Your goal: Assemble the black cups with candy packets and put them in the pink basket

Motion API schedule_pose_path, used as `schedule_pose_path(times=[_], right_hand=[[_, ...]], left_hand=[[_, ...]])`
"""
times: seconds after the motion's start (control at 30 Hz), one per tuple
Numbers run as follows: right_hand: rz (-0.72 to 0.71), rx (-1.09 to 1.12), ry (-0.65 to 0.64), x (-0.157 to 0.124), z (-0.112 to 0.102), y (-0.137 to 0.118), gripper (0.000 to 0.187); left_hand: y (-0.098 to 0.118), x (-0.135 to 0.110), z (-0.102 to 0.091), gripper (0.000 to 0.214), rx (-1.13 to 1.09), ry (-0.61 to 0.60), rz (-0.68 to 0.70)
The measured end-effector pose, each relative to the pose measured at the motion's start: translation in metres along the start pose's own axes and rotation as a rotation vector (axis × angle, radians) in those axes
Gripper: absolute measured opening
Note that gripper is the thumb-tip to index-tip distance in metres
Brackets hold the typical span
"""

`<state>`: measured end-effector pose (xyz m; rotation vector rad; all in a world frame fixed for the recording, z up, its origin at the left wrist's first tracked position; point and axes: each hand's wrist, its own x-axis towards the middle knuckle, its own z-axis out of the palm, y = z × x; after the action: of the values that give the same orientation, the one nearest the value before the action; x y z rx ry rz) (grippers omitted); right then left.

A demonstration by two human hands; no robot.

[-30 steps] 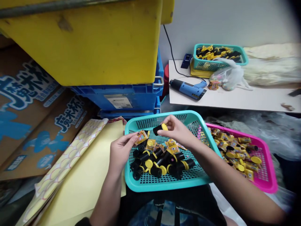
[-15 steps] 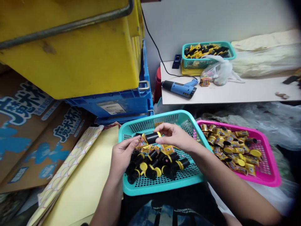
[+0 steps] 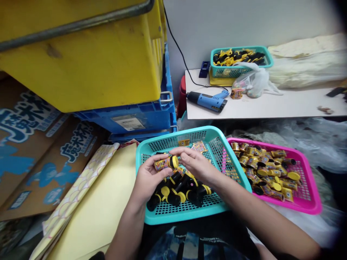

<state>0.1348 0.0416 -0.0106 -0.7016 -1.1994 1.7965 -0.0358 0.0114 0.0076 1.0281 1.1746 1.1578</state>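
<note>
Over the teal basket (image 3: 187,219) my left hand (image 3: 146,177) grips a small black canister (image 3: 163,164) with a yellow lid and a printed yellow sleeve around it. The canister lies tilted, its lid end facing right. My right hand (image 3: 196,164) is at that lid end, fingers stretched out and holding nothing; whether it touches the lid I cannot tell. Below both hands, several black canisters (image 3: 173,198) with yellow lids and no sleeve lie in the basket. Loose printed sleeves (image 3: 200,146) rest toward its back.
A pink basket (image 3: 314,195) of sleeved canisters stands at the right. On the white table (image 3: 260,108) are a blue heat gun (image 3: 207,101), a plastic bag (image 3: 255,81) and another teal basket (image 3: 241,72) of black and yellow pieces. Stacked yellow (image 3: 103,68) and blue crates (image 3: 130,121) rise at the left.
The printed sleeve, held beside the bare black canister before, is now around it. My left hand has taken the canister, and my right hand has let go of it.
</note>
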Motion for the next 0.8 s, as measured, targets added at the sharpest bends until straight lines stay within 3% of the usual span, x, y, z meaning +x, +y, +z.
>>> schedule_pose_path(times=[0.1,0.2,0.5,0.6,0.73,0.8], right_hand=[[0.134,0.245,-0.108,-0.001,0.004,0.006,0.040],[0.146,0.350,-0.148,-0.001,0.008,0.010,0.035],[0.110,0.282,-0.025,-0.001,0.007,0.016,0.040],[0.086,0.156,0.020,-0.002,0.007,0.016,0.039],[0.003,-0.026,0.063,-0.013,0.008,0.005,0.042],[-0.036,-0.134,0.117,-0.024,0.003,-0.006,0.042]], left_hand=[[-0.002,-0.001,0.004,0.033,-0.033,-0.003,0.023],[-0.003,-0.002,0.007,0.032,-0.040,0.015,0.040],[-0.007,-0.004,0.010,0.035,-0.043,0.035,0.019],[-0.009,-0.003,0.009,0.035,0.019,0.018,0.038],[-0.012,-0.002,0.013,0.027,0.360,0.026,0.298],[-0.012,-0.003,0.017,0.034,0.540,0.029,0.445]])
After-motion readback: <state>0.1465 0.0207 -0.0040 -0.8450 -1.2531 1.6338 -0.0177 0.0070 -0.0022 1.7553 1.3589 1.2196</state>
